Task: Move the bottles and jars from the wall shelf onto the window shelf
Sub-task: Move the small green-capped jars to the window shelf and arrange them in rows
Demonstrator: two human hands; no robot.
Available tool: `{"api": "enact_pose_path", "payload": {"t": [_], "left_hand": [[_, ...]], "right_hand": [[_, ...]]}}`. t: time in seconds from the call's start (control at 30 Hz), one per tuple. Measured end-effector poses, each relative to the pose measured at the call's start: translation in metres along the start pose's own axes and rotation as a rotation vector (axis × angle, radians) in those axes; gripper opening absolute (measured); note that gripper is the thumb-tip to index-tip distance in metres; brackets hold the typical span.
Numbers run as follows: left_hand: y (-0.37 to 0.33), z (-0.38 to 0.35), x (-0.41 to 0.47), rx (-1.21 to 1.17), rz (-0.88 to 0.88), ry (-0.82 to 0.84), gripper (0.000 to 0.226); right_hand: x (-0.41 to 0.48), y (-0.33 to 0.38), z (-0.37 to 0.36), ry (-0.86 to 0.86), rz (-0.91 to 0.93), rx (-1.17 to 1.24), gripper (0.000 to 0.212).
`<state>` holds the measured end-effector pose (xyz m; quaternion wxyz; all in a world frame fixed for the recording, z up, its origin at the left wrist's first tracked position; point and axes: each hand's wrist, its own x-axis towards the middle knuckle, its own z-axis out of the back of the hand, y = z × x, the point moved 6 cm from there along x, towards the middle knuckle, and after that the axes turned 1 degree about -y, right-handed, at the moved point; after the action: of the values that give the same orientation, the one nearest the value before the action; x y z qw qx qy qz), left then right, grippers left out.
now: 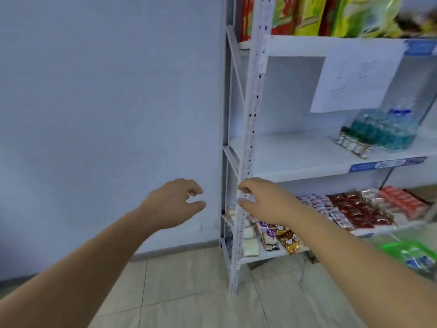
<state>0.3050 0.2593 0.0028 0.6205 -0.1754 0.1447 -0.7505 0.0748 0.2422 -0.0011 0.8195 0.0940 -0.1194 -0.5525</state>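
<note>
A white metal shelf unit (295, 157) stands against the wall on the right. On its middle board, far right, sit a row of small dark-capped jars (352, 144) and a shrink-wrapped pack of teal bottles (387, 131). My left hand (175, 204) is held out in front of the bare wall, fingers curled apart, holding nothing. My right hand (262, 202) is beside it, in front of the shelf's front upright post (248, 143), also empty with fingers apart. Both hands are well left of the jars and bottles.
Bright snack bags (331, 15) fill the top board. A paper sheet (357, 79) hangs from that board. Wrapped snack packets (350, 209) cover the lower board. A green item (411, 254) is at the right edge. Tiled floor (189, 292) lies below.
</note>
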Motion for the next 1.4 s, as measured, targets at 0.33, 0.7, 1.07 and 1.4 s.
{"api": "enact_pose_path", "payload": {"t": [0.33, 0.7, 1.07, 1.4], "left_hand": [[-0.133, -0.102, 0.115, -0.045, -0.267, 0.188, 0.036], [-0.208, -0.167, 0.265, -0.075, -0.399, 0.282, 0.036], [-0.308, -0.25, 0.379, -0.078, -0.468, 0.383, 0.036], [-0.428, -0.311, 0.498, -0.075, -0.376, 0.312, 0.038]], "right_hand": [[-0.05, -0.162, 0.034, -0.051, -0.289, -0.075, 0.032], [-0.001, -0.296, 0.072, -0.112, -0.419, -0.114, 0.035], [0.027, -0.455, 0.096, -0.086, -0.516, -0.137, 0.024], [0.069, -0.638, 0.143, -0.079, -0.543, -0.127, 0.046]]}}
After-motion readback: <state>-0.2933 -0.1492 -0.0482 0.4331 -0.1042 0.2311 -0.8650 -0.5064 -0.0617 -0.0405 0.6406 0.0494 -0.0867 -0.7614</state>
